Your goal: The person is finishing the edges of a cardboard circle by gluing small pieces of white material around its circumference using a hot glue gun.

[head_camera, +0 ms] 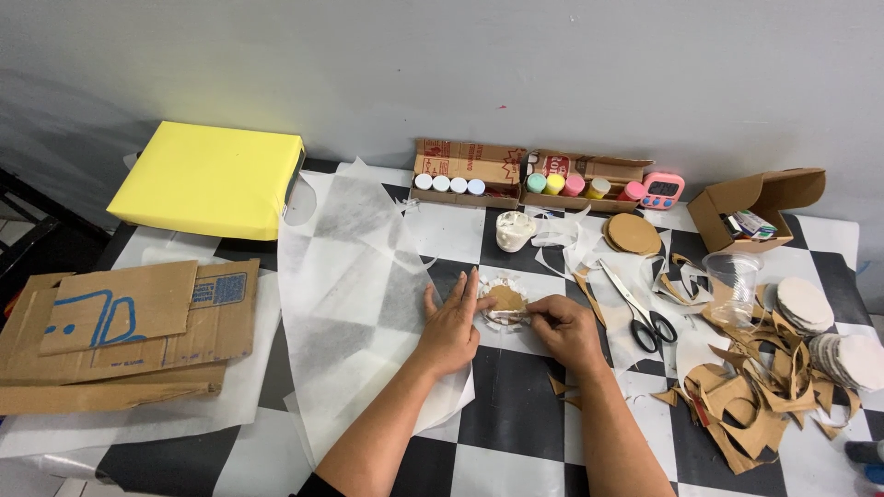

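A small round cardboard disc [505,297] lies on the checkered table, with white paper folded up around its rim. My left hand [450,324] lies flat beside it, fingertips pressing its left edge. My right hand [564,328] pinches the white paper at the disc's lower right edge. A large sheet of thin white paper [354,304] spreads under my left hand and forearm.
Black-handled scissors [635,311] lie right of my hands. Behind are a white glue cup [514,230], a stack of cardboard discs [632,234], two boxes of paint pots [465,175], a pink timer [662,190]. Cardboard scraps [746,405], a clear cup [733,285], covered discs [804,305] right. Flat cardboard [129,331], yellow block [212,179] left.
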